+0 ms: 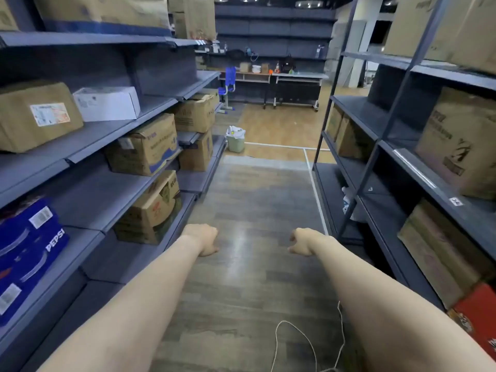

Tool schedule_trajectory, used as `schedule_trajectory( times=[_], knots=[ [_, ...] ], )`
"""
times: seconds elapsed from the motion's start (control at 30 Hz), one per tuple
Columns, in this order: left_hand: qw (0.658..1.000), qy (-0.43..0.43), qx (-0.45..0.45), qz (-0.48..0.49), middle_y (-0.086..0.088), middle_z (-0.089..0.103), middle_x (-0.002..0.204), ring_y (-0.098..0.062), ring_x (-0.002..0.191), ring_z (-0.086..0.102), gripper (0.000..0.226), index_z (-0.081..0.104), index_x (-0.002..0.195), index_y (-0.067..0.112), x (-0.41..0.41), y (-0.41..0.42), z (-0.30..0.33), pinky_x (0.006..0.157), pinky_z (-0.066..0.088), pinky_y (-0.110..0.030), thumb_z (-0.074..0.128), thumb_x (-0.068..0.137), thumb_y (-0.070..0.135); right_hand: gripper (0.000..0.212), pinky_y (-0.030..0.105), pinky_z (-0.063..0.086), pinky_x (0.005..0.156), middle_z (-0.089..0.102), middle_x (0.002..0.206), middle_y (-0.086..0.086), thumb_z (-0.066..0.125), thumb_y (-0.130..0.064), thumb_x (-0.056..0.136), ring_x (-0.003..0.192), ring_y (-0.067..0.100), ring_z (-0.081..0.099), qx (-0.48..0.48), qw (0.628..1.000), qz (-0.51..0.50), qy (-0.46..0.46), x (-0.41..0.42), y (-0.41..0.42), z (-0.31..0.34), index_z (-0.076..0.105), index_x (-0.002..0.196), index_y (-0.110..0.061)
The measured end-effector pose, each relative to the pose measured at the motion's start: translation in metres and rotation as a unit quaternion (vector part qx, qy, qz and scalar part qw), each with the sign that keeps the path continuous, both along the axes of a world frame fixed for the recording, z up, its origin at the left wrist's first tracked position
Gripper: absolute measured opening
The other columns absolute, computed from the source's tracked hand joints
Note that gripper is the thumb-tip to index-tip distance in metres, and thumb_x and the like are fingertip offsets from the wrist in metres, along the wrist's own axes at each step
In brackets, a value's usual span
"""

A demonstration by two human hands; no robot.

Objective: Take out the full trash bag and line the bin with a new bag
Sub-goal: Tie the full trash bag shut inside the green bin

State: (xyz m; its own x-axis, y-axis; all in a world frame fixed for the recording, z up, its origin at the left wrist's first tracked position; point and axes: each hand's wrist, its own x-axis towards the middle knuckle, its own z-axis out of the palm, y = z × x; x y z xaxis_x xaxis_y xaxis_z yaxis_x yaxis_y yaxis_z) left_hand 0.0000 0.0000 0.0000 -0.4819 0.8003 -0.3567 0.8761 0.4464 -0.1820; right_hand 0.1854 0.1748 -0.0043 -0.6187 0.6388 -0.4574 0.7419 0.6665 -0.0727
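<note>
Fingers of both hands are turned down and away from the camera, so little of them shows. The left hand (pixel 204 240) hangs with its fingers loosely curled and its grip on nothing; the right hand (pixel 300 242) has its fingers loosely spread, and it too holds nothing. Both forearms reach out over the dark wood-look floor (pixel 255 210) of the aisle, well short of the bin.

Far down the aisle, the bin (pixel 235 143) stands on the floor just beside the end of the left shelving (pixel 112 132). It is small at this range and its details are hard to make out: a pale greenish body, with a white trash bag (pixel 236 131) bulging above its rim and something yellow showing at the top. What fills the bag cannot be told.

Writing is mostly blurred. A blue drinks pack (pixel 29 253) at the lower left, partly cut off by the frame edge, reads "PEPSI". The cardboard boxes (pixel 150 146) on the left shelves carry printed characters and stickers too soft to read, as does a large brown box (pixel 461 146) on the right shelving (pixel 381 146). A red box (pixel 480 318) is cut off at the right edge. A thin white cord (pixel 295 331) loops over the floor near the bottom edge. Beyond the bin, a long surface (pixel 298 76) bears small cluttered items, with a blue chair (pixel 228 87) beside it.
</note>
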Motion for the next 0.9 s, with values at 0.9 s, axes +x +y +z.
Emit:
schedule_trajectory(
  times=[0.9],
  knots=[
    [0.997, 0.038, 0.035, -0.054, -0.009, 0.050, 0.135, -0.027, 0.123, 0.051, 0.046, 0.046, 0.133, 0.014, -0.333, 0.494, 0.031, 0.095, 0.042, -0.035, 0.048, 0.094, 0.037, 0.055, 0.037, 0.041, 0.104, 0.038, 0.148, 0.010, 0.049, -0.031, 0.095, 0.132, 0.028, 0.042, 0.022, 0.999, -0.042, 0.025, -0.330, 0.467, 0.031, 0.034, 0.144, -0.010]
  ],
)
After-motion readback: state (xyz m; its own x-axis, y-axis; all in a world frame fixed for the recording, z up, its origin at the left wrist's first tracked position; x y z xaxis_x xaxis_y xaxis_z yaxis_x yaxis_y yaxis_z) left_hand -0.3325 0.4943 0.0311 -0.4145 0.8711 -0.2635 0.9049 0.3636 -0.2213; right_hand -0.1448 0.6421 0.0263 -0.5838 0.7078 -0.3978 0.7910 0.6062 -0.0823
